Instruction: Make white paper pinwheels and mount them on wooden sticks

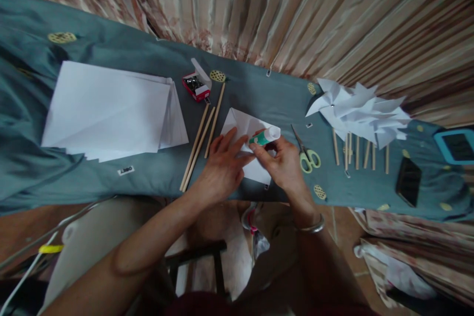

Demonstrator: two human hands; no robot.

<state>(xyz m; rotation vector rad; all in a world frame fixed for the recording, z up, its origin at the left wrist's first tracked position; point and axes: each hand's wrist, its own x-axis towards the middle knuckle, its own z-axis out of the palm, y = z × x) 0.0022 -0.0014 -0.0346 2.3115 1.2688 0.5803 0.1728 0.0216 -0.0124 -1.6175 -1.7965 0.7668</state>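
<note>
Seen from above, on a cloth-covered worktop: a creased white paper, with a green-and-white glue stick held over it in the right hand, fingers curled closely round the barrel. Tilted, long axis running mostly sideways, white end raised up and to the right, opposite end slanting down-left toward the left hand. Hidden by the thumb at that lower end; impossible to tell whether touching the paper. On the paper's left side, left-hand fingers loosely spread, gripping nothing. Farther left, three wooden sticks, an opened red box of small metal pieces, and stacked white sheets. To the right, green-handled scissors, blades pointing away, then paper pinwheels on sticks.
</note>
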